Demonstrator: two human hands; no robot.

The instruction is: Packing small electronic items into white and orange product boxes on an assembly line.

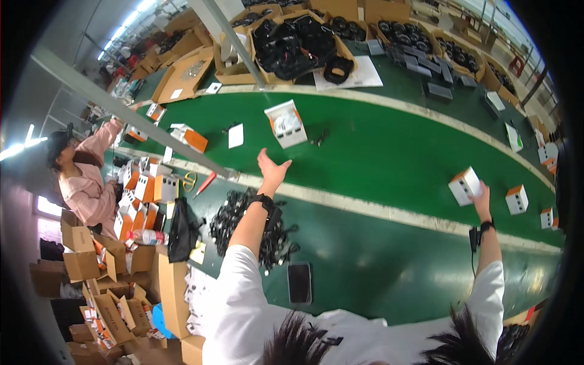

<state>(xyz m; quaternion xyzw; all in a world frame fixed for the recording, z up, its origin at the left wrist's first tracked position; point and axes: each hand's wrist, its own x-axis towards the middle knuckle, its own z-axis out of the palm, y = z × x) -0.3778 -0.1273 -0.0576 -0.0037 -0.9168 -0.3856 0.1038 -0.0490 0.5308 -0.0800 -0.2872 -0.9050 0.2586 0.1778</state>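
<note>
My left hand (pixel 273 169) reaches over the green belt with thumb and fingers spread, holding nothing. Just beyond its fingertips stands an open white box (pixel 285 125) with dark round marks on its side and white contents inside. A small black cable (pixel 320 138) lies beside that box. On the right, my right hand (pixel 482 202) grips the right side of a white and orange box (pixel 465 186), which is tilted. Its fingers are partly hidden behind the box. Further right on the belt are a similar box (pixel 517 200) and another white and orange box (pixel 546 218).
Near my left forearm lies a pile of black cables (pixel 228 228), with a phone (pixel 299 283) closer to me. Scissors (pixel 190 181) and a red-handled tool (pixel 205 184) lie left. A metal post (pixel 143 118) crosses the left side, where a co-worker (pixel 88 176) stands. Cartons of black parts (pixel 298 45) line the far side.
</note>
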